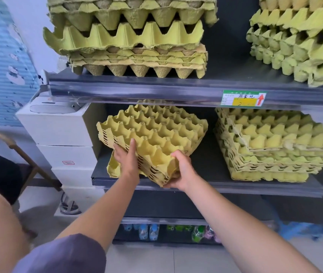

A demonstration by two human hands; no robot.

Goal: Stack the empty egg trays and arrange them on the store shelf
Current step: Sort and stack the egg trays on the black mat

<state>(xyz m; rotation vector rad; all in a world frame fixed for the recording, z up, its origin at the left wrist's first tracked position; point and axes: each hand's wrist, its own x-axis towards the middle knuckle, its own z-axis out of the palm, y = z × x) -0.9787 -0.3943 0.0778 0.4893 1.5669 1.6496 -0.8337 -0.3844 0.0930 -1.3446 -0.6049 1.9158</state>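
Head view: both hands, left hand (126,157) and right hand (182,170), fingers gripping the tilted tray stack (152,138) overhanging the shelf (255,188) edge; a loosened hold could spill it.

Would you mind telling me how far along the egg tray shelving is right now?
Done: stacks sit on the upper shelf and one on the middle shelf's right. In hand: left hand and right hand grip a skewed stack overhanging the middle shelf edge. Left: squaring it and pushing it in.
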